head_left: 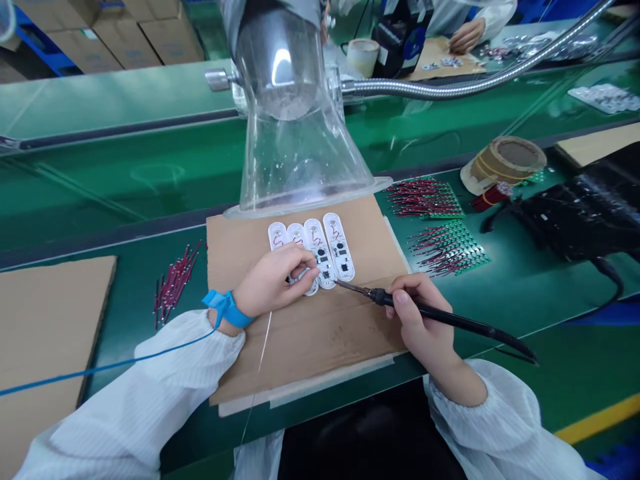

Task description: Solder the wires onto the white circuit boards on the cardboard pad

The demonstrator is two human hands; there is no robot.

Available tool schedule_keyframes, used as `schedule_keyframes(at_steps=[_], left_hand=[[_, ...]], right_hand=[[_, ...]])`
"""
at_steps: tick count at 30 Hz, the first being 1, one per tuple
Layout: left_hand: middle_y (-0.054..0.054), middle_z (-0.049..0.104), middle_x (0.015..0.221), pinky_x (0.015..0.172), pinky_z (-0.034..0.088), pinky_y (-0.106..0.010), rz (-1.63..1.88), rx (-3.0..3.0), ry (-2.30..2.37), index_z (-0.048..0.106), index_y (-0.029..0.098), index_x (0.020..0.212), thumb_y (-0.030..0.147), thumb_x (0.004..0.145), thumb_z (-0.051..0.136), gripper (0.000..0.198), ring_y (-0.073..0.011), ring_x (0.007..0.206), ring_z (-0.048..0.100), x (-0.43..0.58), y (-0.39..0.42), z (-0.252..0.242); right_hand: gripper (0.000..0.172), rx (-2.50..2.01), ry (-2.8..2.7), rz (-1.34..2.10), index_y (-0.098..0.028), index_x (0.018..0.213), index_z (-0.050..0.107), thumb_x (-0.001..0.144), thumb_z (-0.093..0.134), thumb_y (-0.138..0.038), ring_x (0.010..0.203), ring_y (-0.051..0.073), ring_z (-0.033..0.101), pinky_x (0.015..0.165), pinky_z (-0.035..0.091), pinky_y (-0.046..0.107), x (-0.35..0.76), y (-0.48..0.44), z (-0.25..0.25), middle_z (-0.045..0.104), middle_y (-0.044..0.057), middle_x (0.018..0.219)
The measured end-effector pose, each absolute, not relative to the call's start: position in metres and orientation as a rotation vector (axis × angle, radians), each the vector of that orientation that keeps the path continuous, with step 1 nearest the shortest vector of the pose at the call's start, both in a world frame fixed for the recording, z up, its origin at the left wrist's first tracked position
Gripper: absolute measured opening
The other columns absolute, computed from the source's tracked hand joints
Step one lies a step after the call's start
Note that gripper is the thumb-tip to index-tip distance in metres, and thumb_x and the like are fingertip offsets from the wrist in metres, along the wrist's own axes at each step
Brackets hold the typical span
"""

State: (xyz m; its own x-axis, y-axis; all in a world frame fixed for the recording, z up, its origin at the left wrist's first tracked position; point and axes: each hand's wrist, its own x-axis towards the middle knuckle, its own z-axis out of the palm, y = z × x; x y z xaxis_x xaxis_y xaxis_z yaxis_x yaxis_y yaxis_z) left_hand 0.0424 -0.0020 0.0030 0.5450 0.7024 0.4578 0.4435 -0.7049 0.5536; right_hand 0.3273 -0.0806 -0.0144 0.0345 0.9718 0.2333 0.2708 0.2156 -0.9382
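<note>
Several white oblong circuit boards with small black parts and short red wires lie side by side on a brown cardboard sheet. My left hand, with a blue strap round its wrist, is closed over the boards on the left and partly hides them. Thin, shiny solder wire trails down from under this hand; its fingers are pinched, apparently on the wire. In my right hand is a black-handled soldering iron, held like a pen. The iron's tip is at the lower end of a board, close to my left fingertips.
A clear fume hood hangs just above the boards. Dark red wires lie at left, near another cardboard sheet. Green boards with red wires, a taped round container and a black object are at right. Across the bench is a co-worker's hand.
</note>
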Motion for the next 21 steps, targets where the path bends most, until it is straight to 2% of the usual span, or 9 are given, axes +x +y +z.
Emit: schedule_keyframes(at_steps=[9, 21], left_hand=[[0.005, 0.051, 0.071, 0.062, 0.041, -0.027, 0.977, 2.414, 0.918, 0.057, 0.022, 0.094, 0.021, 0.106, 0.058, 0.013, -0.0137, 0.065, 0.051, 0.0415, -0.0017, 0.0004], [0.006, 0.051, 0.072, 0.062, 0.042, -0.026, 0.977, 2.417, 0.858, 0.057, 0.022, 0.095, 0.017, 0.106, 0.06, 0.012, -0.013, 0.065, 0.05, 0.0416, -0.0007, 0.0001]], right_hand=[[0.024, -1.257, -1.473, 0.865, -0.024, 0.096, 0.068, 0.109, 0.067, -0.045, 0.055, 0.015, 0.06, 0.053, 0.049, 0.027, 0.327, -0.081, -0.0129, 0.063, -0.003, 0.07], [0.017, -1.24, -1.523, 0.865, -0.025, 0.1, 0.069, 0.11, 0.067, -0.038, 0.058, 0.014, 0.062, 0.056, 0.05, 0.026, 0.328, -0.0811, -0.0145, 0.064, -0.003, 0.072]])
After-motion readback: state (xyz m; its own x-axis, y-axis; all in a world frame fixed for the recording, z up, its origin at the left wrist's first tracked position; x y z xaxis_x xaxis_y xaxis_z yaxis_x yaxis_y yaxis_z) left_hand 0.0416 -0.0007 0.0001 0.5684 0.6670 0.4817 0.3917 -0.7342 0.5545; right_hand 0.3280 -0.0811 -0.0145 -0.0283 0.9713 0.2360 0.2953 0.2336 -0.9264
